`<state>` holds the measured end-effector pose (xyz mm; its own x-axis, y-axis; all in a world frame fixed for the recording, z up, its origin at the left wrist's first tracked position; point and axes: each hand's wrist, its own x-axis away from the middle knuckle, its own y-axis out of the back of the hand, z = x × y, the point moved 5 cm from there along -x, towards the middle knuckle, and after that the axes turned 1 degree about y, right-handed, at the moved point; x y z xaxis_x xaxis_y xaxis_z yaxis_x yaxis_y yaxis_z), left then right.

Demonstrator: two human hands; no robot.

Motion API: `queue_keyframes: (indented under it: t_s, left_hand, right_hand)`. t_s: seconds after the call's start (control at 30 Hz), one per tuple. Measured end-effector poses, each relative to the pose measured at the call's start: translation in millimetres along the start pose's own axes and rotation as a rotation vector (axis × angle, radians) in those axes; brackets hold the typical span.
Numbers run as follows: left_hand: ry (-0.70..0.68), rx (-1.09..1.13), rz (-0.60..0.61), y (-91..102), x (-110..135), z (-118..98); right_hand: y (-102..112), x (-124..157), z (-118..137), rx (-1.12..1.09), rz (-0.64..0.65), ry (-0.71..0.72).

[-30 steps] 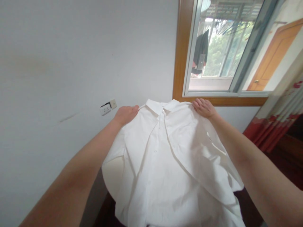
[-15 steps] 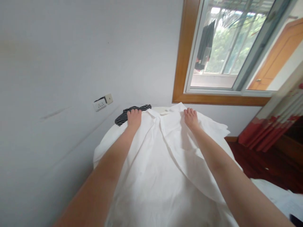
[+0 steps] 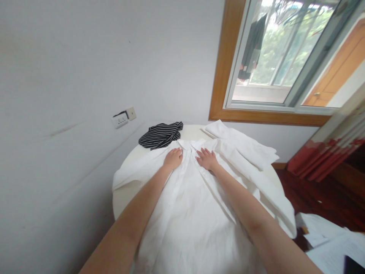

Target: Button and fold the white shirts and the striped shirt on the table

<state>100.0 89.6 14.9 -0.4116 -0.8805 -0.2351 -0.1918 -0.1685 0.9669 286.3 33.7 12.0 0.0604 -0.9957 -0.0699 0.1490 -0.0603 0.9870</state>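
Note:
A white long-sleeved shirt (image 3: 188,213) lies spread over a round white table (image 3: 129,192), its collar end toward the wall. My left hand (image 3: 173,158) rests on the shirt just left of the collar, fingers extended over the fabric. On the other side of the collar, my right hand (image 3: 207,159) lies flat with its fingers apart. One sleeve reaches out to the left, and loose white fabric runs down the table's right side. Behind my left hand is a bunched black cloth with white stripes (image 3: 161,136).
Folded white cloth (image 3: 241,142) lies at the table's back right. A wall with a socket (image 3: 120,121) borders the left and back. Beyond are a wood-framed window (image 3: 218,87) and a red-and-white curtain (image 3: 325,152). Papers (image 3: 339,247) sit at lower right.
Both hands have moved inward and nearer to me, beside the collar. The shirt has come down from the far edge, uncovering more of the striped cloth and the tabletop.

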Motion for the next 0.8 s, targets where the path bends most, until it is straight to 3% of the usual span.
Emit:
queue_keyframes:
  t_s: [0.17, 0.4, 0.5, 0.63, 0.8]
  left_hand:
    - [0.09, 0.015, 0.171, -7.0, -1.2, 1.1]
    - [0.15, 0.005, 0.214, -4.4, -0.1, -4.5]
    - [0.1, 0.025, 0.252, 0.5, -6.5, -0.1]
    - [-0.048, 0.062, 0.255, 16.3, -9.9, 13.7]
    - [-0.115, 0.011, 0.126, 24.8, 16.7, 28.2]
  right_hand:
    - [-2.0, 7.4, 3.0, -0.03, 0.019, -0.025]
    - [17.5, 25.2, 22.1, -0.04, -0.043, 0.004]
    - [25.7, 27.1, 36.4, -0.12, -0.068, -0.032]
    - [20.1, 18.5, 53.3, -0.282, 0.075, -0.11]
    - [13.7, 8.5, 62.8, -0.302, 0.112, -0.296]
